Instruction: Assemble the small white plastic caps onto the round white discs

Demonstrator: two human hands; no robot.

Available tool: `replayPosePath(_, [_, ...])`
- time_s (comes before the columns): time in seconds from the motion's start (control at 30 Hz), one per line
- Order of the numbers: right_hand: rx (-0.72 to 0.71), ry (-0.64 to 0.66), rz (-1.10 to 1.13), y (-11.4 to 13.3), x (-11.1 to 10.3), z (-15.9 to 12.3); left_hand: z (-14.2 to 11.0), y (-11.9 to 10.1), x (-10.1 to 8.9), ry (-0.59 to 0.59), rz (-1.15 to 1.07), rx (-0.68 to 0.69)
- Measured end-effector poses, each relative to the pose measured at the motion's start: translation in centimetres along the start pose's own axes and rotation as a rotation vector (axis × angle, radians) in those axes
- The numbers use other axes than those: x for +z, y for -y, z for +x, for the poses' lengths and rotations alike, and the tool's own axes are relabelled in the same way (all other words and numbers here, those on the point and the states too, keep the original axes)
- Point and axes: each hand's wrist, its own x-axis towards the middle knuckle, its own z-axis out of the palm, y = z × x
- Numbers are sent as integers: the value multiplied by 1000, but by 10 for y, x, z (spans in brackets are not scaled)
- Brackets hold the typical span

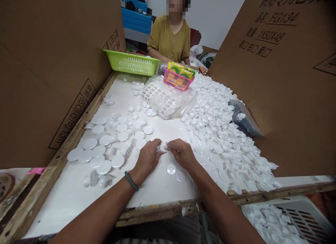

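Observation:
At the middle of the white tabletop, my left hand and my right hand meet around a small white plastic disc piece. The left thumb and fingers pinch its left side, while the right fingertips press on it from the right; its details are mostly hidden. Just below my right hand lie a white disc with a raised centre and a clear flat disc. Left of my hands, several round white discs are spread out, some with hook-like parts. A large heap of small white pieces covers the right side.
A clear plastic bag lies behind my hands, with a pink basket of yellow boxes on it. A green basket stands at the back left. Cardboard walls flank the table. Across it sits a person. A crate stands lower right.

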Motion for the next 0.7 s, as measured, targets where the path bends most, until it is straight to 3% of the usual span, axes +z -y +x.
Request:
replayPosePath(0.37, [-82, 140, -297, 19, 2, 4, 1, -2, -1, 42, 34, -1])
replayPosePath(0.7, [-74, 101, -251, 19, 7, 3, -1, 0, -3, 18, 1, 13])
